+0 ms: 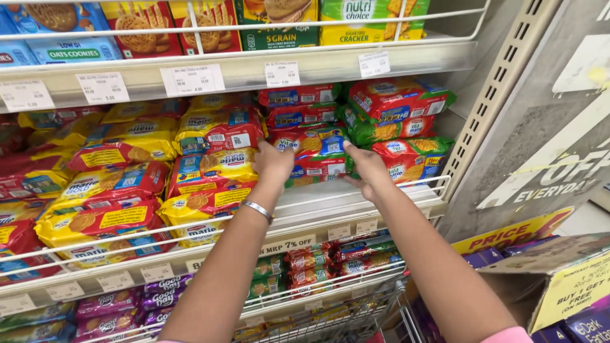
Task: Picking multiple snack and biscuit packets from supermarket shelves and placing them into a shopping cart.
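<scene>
Both my arms reach up to the middle shelf of a shop rack. My left hand [272,162], with a silver bangle on the wrist, grips the left end of a red, blue and green biscuit packet [316,147] lying on a stack. My right hand [367,169] holds the right end of the same packet. More red and green packets [399,101] are piled above and to the right of it. Yellow biscuit packets [216,168] lie just left of my left hand.
A white wire rail [330,203] runs along the shelf's front edge with price tags below. An upper shelf [267,22] holds boxed biscuits. Lower shelves carry purple and red packets [162,295]. A cardboard box [559,273] and a grey pillar with signs stand at right.
</scene>
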